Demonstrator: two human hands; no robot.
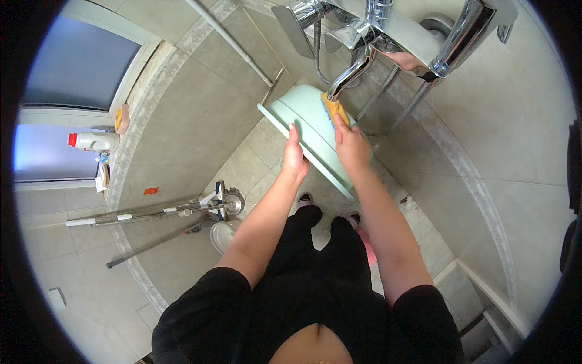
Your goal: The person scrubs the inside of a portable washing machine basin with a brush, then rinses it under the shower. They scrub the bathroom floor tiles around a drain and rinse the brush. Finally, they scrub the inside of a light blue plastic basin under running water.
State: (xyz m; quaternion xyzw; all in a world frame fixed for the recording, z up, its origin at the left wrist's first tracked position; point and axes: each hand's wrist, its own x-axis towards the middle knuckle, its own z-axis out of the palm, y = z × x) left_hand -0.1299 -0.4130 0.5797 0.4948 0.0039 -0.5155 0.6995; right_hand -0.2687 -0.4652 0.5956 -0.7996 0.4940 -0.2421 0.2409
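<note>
A pale green plastic basin [303, 119] is tilted on its side beneath the chrome spout [352, 75], its outer wall facing the taps. My left hand [295, 157] grips the basin's rim, the thumb lying along the outer side and the other fingers mostly hidden. In my right hand [353, 148] is a yellow scrubbing brush [334, 108] with blue bristles. Its bristles face the basin's outer surface; whether they press on it is hard to tell. The spout's end is right above the brush, and no stream of water can be made out.
Chrome mixer taps [377, 36] with metal hoses hang from the wall ahead. On the left sill stand a white bottle [96, 142] with a red cap and soap dishes. Mop handles [150, 213] lean near a white bucket [223, 236]. A thin white pipe [229, 41] runs down the corner.
</note>
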